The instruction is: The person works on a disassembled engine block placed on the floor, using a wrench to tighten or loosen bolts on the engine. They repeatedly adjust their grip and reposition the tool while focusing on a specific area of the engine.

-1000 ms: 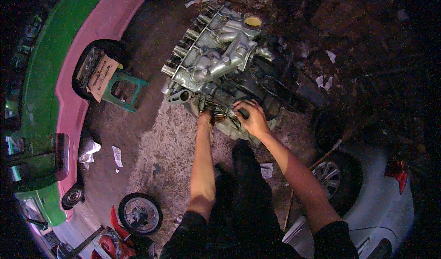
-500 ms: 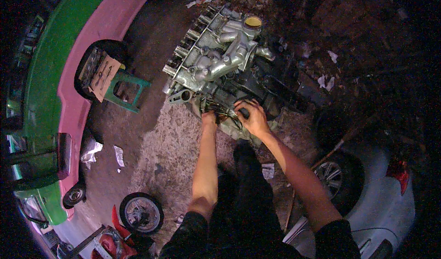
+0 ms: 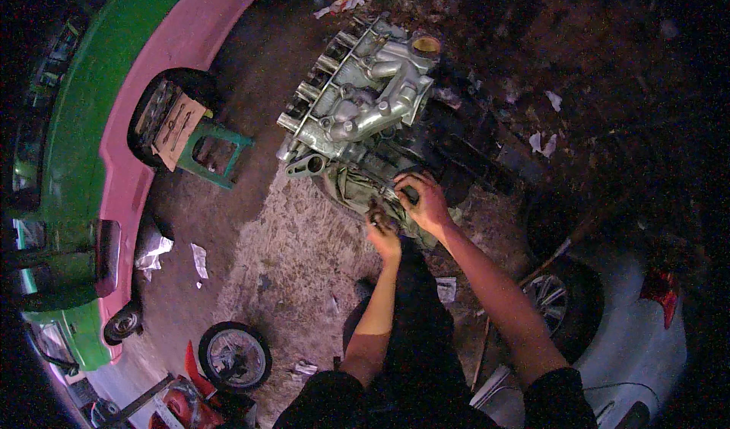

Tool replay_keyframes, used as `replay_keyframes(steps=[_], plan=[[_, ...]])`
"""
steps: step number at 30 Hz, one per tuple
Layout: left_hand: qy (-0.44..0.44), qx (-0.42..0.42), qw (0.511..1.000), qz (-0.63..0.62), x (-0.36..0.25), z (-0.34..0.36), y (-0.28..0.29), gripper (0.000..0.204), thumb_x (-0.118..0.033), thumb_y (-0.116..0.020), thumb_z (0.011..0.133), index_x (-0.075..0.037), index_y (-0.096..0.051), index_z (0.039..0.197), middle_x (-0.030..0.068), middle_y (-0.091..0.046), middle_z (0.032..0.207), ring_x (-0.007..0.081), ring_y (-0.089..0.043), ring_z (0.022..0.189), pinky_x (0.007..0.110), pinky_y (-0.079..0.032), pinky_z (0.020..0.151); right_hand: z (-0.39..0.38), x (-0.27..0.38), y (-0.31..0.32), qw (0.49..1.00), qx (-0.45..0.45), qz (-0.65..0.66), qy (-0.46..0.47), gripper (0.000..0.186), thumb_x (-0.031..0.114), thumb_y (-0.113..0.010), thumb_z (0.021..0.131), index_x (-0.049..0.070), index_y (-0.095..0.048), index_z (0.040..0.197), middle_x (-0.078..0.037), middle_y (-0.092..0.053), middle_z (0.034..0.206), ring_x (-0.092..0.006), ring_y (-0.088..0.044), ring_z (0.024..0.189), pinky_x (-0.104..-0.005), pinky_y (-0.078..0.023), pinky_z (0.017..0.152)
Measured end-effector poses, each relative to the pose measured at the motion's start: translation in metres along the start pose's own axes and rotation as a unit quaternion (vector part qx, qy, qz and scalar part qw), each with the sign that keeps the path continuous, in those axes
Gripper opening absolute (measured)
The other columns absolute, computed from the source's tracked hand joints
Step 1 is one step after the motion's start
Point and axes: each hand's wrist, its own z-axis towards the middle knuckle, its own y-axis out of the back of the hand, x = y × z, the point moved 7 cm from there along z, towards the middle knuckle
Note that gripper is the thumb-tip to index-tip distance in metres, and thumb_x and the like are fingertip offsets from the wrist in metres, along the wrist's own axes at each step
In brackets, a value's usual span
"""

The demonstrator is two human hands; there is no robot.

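Note:
A large engine stands on the ground in front of me, with a silver cast manifold (image 3: 372, 113) on top and a dark lower body (image 3: 464, 159). From its near left corner juts a silver bracket with a round hole (image 3: 306, 166). Crumpled grey-green cloth (image 3: 346, 189) lies at its near end. My right hand (image 3: 426, 203) is at that end beside the cloth, fingers curled and thumb bent in. Nearer to me, my left hand (image 3: 382, 231) is apart from the engine, its fingers bent together. Whatever either hand holds is too dark and small to name.
At left, a green stool (image 3: 237, 157) stands beside cardboard (image 3: 181, 125) bearing wrenches, near a pink and green vehicle (image 3: 125, 102). A loose wheel (image 3: 234, 355) lies at lower left. A silver car (image 3: 631, 338) is at right. Paper scraps (image 3: 199, 260) litter the floor.
My left hand has drawn back from the cloth and the engine's near end, toward me and to the right. My right hand stays near the engine. The view has shifted slightly.

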Motion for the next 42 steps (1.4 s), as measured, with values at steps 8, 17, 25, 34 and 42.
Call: replay_keyframes(steps=[8, 17, 25, 34, 42], plan=[[0.088, 0.055, 0.995, 0.000, 0.033, 0.050, 0.028, 0.028, -0.020, -0.049, 0.103, 0.005, -0.059, 0.097, 0.0113, -0.066, 0.085, 0.0187, -0.063, 0.073, 0.035, -0.050, 0.069, 0.000, 0.000, 0.000, 1.000, -0.014, 0.007, 0.019, 0.014, 0.003, -0.070, 0.076, 0.007, -0.064, 0.088, -0.005, -0.068, 0.106, -0.0292, -0.062, 0.100, -0.0384, -0.045, 0.091], [0.346, 0.152, 0.891, -0.252, 0.090, 0.096, -0.020, 0.022, -0.023, -0.051, 0.100, -0.001, -0.052, 0.103, 0.0178, -0.065, 0.089, 0.0333, -0.069, 0.066, 0.045, -0.059, 0.054, 0.000, 0.004, 0.003, 0.997, -0.040, 0.001, 0.068, 0.019, 0.003, -0.071, 0.075, 0.010, -0.060, 0.089, -0.007, -0.069, 0.101, -0.0319, -0.065, 0.095, -0.0396, -0.050, 0.086], [0.435, 0.155, 0.849, -0.258, 0.081, 0.097, -0.022, 0.030, -0.016, -0.044, 0.098, -0.010, -0.046, 0.128, 0.0123, -0.064, 0.104, 0.0303, -0.066, 0.073, 0.043, -0.053, 0.047, -0.001, 0.000, 0.000, 1.000, -0.019, 0.000, 0.019, 0.017, 0.002, -0.070, 0.075, 0.008, -0.061, 0.088, -0.005, -0.068, 0.105, -0.0299, -0.062, 0.101, -0.0395, -0.046, 0.091], [0.298, 0.070, 0.941, -0.145, 0.064, 0.090, -0.014, 0.032, -0.019, -0.048, 0.097, -0.002, -0.051, 0.123, 0.0180, -0.066, 0.101, 0.0362, -0.065, 0.082, 0.045, -0.054, 0.069, -0.001, 0.001, 0.000, 0.999, -0.027, -0.009, 0.038, 0.012, 0.008, -0.069, 0.079, 0.009, -0.061, 0.089, -0.006, -0.069, 0.101, -0.0313, -0.064, 0.094, -0.0408, -0.047, 0.087], [-0.030, 0.072, 0.997, 0.009, -0.020, -0.020, -0.023, 0.043, 0.000, -0.048, 0.092, 0.004, -0.046, 0.135, 0.0274, -0.064, 0.107, 0.0425, -0.063, 0.096, 0.045, -0.048, 0.086, -0.002, 0.002, 0.002, 1.000, -0.016, -0.002, 0.026, 0.014, 0.004, -0.069, 0.076, 0.008, -0.063, 0.088, -0.006, -0.069, 0.104, -0.0303, -0.063, 0.099, -0.0397, -0.047, 0.089]])
